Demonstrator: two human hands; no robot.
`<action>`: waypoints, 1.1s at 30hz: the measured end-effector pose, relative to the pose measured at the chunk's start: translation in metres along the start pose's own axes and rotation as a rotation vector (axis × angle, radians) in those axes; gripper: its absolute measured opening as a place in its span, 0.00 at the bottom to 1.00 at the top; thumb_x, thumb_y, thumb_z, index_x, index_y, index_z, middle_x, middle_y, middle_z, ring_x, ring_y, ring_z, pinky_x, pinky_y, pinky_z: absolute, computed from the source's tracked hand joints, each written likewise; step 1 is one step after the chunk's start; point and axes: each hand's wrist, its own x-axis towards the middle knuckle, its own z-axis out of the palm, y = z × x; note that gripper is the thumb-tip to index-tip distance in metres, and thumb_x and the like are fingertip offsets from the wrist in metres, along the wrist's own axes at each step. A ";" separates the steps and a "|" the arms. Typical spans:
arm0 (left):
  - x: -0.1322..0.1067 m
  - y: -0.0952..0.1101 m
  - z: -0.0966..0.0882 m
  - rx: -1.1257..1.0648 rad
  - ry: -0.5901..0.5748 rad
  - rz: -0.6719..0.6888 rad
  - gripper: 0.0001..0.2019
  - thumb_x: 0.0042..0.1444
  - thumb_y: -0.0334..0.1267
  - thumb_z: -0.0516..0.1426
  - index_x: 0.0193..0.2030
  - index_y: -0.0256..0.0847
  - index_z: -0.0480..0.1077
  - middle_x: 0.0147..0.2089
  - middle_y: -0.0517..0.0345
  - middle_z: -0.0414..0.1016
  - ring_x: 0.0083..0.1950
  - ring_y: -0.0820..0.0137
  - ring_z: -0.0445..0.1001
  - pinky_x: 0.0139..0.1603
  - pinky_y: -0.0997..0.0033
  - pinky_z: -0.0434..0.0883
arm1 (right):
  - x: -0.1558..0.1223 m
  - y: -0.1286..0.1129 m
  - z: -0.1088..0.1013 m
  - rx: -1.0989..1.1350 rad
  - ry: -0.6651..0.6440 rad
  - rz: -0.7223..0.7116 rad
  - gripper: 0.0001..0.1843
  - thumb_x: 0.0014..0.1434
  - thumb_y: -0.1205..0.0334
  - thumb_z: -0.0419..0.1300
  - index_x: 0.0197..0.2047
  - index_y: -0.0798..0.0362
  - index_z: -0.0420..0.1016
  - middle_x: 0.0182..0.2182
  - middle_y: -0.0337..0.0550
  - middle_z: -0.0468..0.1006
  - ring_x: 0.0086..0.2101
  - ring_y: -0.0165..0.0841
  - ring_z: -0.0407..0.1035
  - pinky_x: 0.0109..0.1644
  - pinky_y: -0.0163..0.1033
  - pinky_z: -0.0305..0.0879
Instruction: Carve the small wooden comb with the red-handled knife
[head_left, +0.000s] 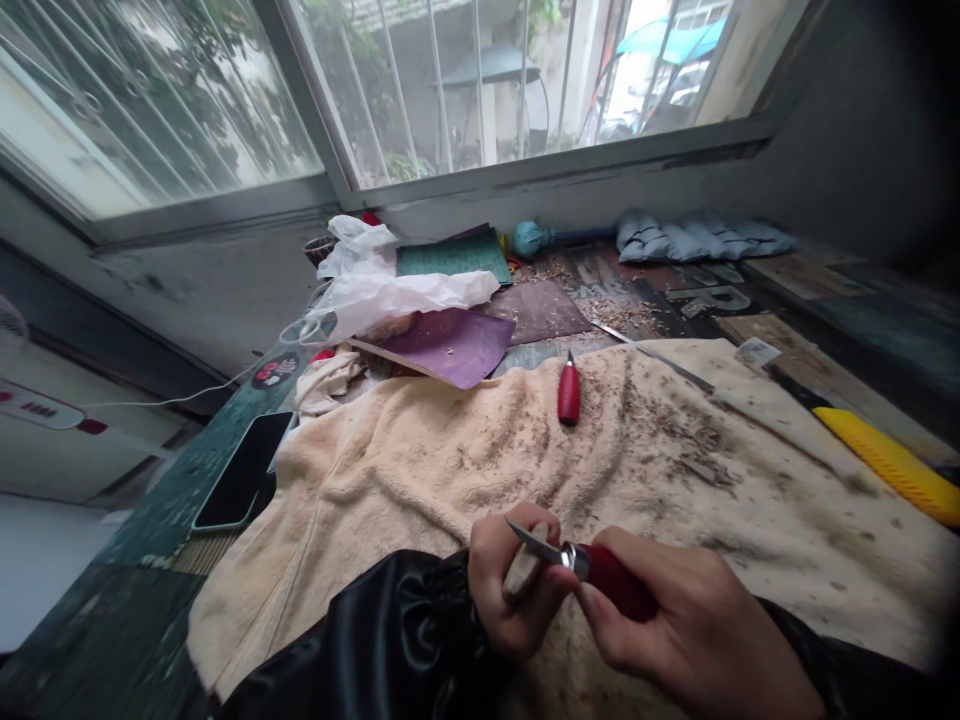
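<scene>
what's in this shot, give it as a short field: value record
left hand: gripping a small wood piece
right hand: gripping a red-handled knife, blade against the wood
surface: cream towel strewn with wood shavings
on towel: second red-handled tool, apart from both hands
left of towel: phone, screen dark
right edge: yellow-handled tool
back: purple sheet, white plastic bag

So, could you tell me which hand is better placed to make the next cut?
The right, most likely: the right hand grips the red-handled knife with its blade on the wood piece, while the left hand is wrapped around that piece, steadying it.
</scene>
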 end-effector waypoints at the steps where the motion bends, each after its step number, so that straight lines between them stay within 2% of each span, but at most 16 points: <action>1: 0.000 0.000 0.000 0.001 0.009 -0.005 0.20 0.51 0.55 0.50 0.25 0.38 0.60 0.18 0.62 0.57 0.19 0.78 0.53 0.20 0.76 0.53 | 0.000 0.000 0.000 0.002 -0.003 0.009 0.19 0.55 0.50 0.53 0.19 0.51 0.57 0.13 0.30 0.57 0.14 0.21 0.53 0.19 0.31 0.48; 5: -0.001 0.001 0.002 0.003 0.037 -0.010 0.21 0.51 0.56 0.50 0.24 0.37 0.60 0.19 0.61 0.58 0.20 0.78 0.55 0.20 0.76 0.54 | 0.000 -0.001 0.000 0.008 0.019 0.011 0.19 0.55 0.50 0.53 0.20 0.51 0.57 0.13 0.30 0.57 0.14 0.21 0.52 0.19 0.31 0.47; 12: -0.002 -0.003 0.001 -0.033 0.012 0.001 0.19 0.52 0.54 0.50 0.25 0.38 0.60 0.19 0.63 0.55 0.19 0.79 0.53 0.19 0.76 0.52 | 0.000 0.000 0.001 0.008 0.003 0.011 0.18 0.55 0.50 0.53 0.20 0.51 0.58 0.13 0.30 0.58 0.14 0.22 0.54 0.19 0.31 0.48; 18: -0.001 0.000 0.001 0.016 -0.020 0.022 0.14 0.54 0.44 0.52 0.24 0.37 0.61 0.18 0.63 0.57 0.19 0.79 0.55 0.20 0.77 0.53 | 0.004 -0.001 0.001 -0.029 0.018 0.099 0.20 0.56 0.48 0.50 0.20 0.51 0.62 0.13 0.32 0.61 0.15 0.23 0.57 0.20 0.30 0.52; 23: 0.002 0.000 0.002 -0.069 0.015 -0.007 0.19 0.47 0.53 0.55 0.24 0.38 0.59 0.17 0.64 0.54 0.19 0.79 0.51 0.18 0.76 0.50 | 0.011 -0.004 -0.009 -0.025 0.079 -0.021 0.18 0.56 0.52 0.51 0.18 0.52 0.61 0.12 0.31 0.59 0.13 0.21 0.55 0.17 0.28 0.51; 27: 0.003 -0.005 0.001 -0.126 -0.008 -0.017 0.23 0.41 0.59 0.56 0.26 0.38 0.58 0.17 0.66 0.50 0.18 0.80 0.48 0.18 0.75 0.47 | 0.009 -0.006 -0.014 0.000 0.003 -0.047 0.18 0.55 0.53 0.53 0.18 0.52 0.58 0.12 0.29 0.58 0.13 0.20 0.54 0.16 0.28 0.49; 33: -0.002 -0.013 0.004 -0.132 -0.013 -0.023 0.26 0.40 0.62 0.54 0.30 0.38 0.59 0.18 0.67 0.47 0.19 0.79 0.45 0.19 0.74 0.44 | 0.001 -0.007 -0.015 0.039 -0.135 -0.033 0.17 0.54 0.53 0.55 0.20 0.51 0.58 0.13 0.28 0.61 0.14 0.19 0.56 0.17 0.29 0.49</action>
